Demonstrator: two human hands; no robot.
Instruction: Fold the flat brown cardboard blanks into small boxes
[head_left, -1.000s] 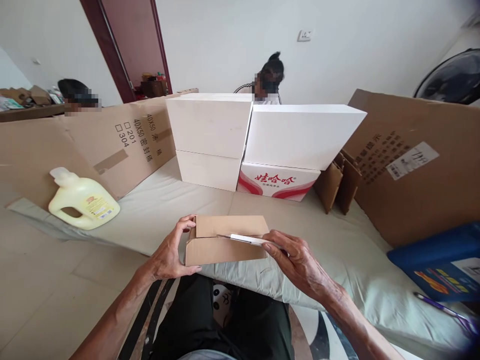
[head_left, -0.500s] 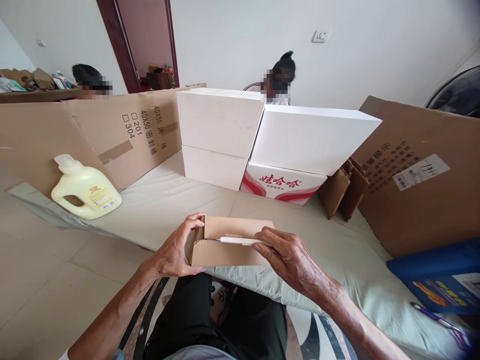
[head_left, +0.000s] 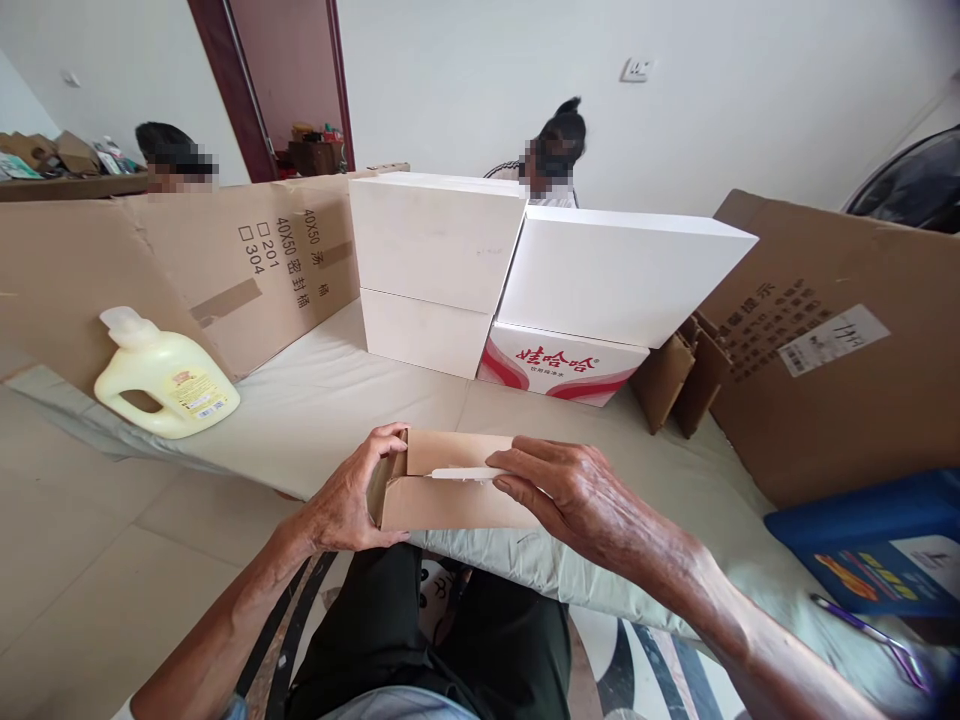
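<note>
A small brown cardboard box (head_left: 450, 503) lies near the front edge of the cloth-covered surface, a seam running along its top. My left hand (head_left: 358, 490) is closed around its left end, fingers on the far edge and thumb on the near one. Between the fingers and thumb of my right hand (head_left: 574, 490) is a slim white utility knife (head_left: 461, 474). It lies nearly flat along the seam, pointing left; its blade is too small to make out.
White boxes (head_left: 427, 240) and a red-and-white printed carton (head_left: 562, 370) stand beyond my hands. Left are a yellow jug (head_left: 169, 380) and a large cardboard sheet (head_left: 292, 250). Right are brown cardboard (head_left: 810, 400), a blue container (head_left: 862, 540) and a purple tool (head_left: 862, 625). Two people sit behind.
My right hand has moved slightly left along the box, and the utility knife has shifted left and tilted with it. My left hand keeps its grip; the view has shifted a little.
</note>
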